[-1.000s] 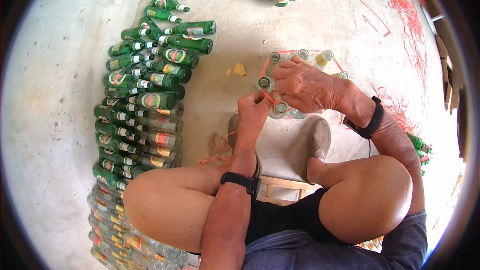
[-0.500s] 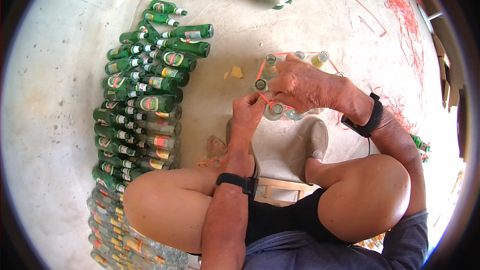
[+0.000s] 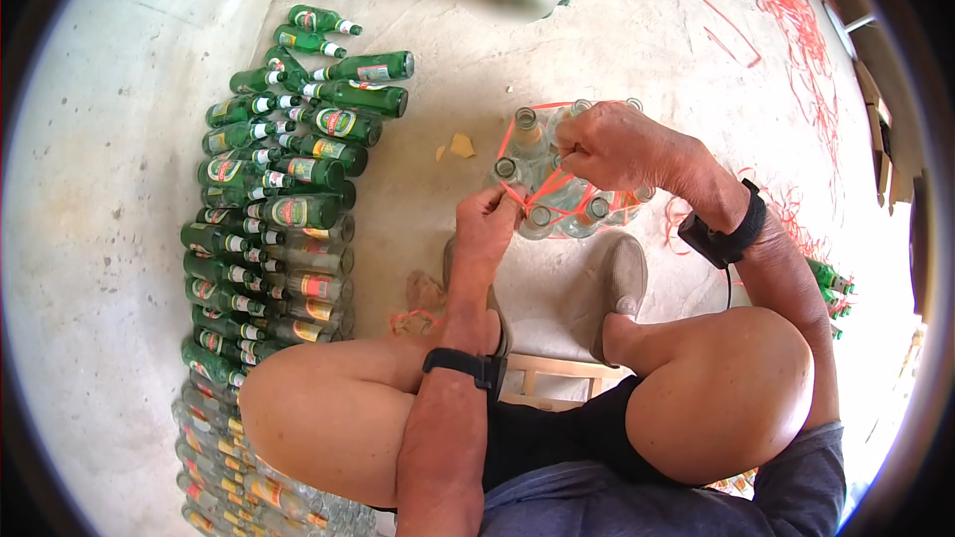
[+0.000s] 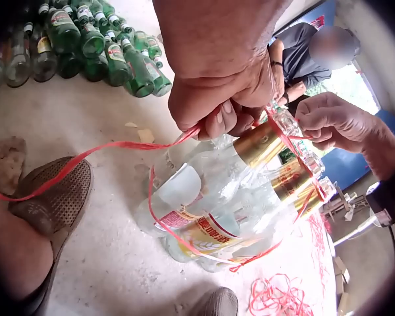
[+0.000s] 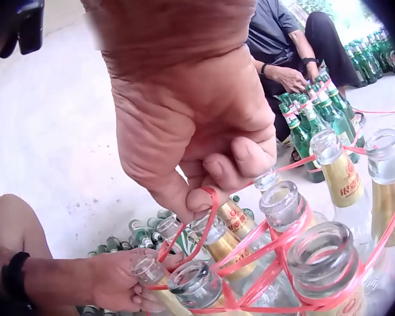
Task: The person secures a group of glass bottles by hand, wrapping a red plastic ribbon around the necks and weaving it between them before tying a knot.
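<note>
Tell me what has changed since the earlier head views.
The right hand has moved away from the left hand, forward and to the right, uncovering more of the clear bottles. More of the red ribbon now shows across their necks. No letting go is visible; both hands pinch ribbon. The left hand, clear bottles and green bottles stayed roughly in place.

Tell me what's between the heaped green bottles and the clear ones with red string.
Between the green bottles and the clear bottles, the head view shows floor with two small yellowish scraps.

"银" on gold neck label
</note>
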`<state>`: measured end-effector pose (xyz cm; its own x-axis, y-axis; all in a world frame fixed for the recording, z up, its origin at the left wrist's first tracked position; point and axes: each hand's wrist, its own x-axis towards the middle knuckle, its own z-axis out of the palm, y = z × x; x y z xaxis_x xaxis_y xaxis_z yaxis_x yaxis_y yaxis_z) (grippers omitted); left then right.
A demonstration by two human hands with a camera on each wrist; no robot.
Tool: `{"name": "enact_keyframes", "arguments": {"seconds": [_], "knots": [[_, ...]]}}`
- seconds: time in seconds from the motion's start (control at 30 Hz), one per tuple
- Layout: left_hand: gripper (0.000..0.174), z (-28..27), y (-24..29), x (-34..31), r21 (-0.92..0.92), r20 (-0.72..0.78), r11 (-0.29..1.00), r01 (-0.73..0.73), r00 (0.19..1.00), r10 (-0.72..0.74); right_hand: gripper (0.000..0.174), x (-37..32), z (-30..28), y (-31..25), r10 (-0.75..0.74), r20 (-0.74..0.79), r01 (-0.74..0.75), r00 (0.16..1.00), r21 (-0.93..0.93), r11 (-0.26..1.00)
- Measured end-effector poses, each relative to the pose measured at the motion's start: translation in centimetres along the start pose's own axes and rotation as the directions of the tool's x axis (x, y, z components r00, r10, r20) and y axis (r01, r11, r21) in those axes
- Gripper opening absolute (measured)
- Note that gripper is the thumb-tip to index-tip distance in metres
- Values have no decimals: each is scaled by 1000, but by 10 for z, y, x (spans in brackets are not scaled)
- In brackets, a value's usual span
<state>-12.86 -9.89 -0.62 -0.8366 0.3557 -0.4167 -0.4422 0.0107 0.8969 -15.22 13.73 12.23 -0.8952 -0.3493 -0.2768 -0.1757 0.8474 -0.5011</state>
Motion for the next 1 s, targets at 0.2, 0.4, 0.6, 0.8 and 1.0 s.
{"name": "enact_keyframes", "arguments": {"seconds": [0.2,0.4,0.6,0.8,1.0], "knots": [[23,5,19,-8,-30,-36,993,110,993,-111,12,-3,12,7,-16,-150,24,989,52,998],[21,5,18,-9,-41,-24,995,96,995,-97,15,3,25,11,-49,-278,82,959,106,991],[18,2,3,-4,-22,-26,998,58,998,-59,14,9,23,12,91,-146,-56,985,227,972],[12,0,9,-7,-81,-13,993,89,996,-90,13,14,23,7,175,-147,-138,973,236,962],[10,-1,15,-10,-68,-36,985,157,987,-160,8,24,31,15,43,-277,-8,960,126,992]]}}
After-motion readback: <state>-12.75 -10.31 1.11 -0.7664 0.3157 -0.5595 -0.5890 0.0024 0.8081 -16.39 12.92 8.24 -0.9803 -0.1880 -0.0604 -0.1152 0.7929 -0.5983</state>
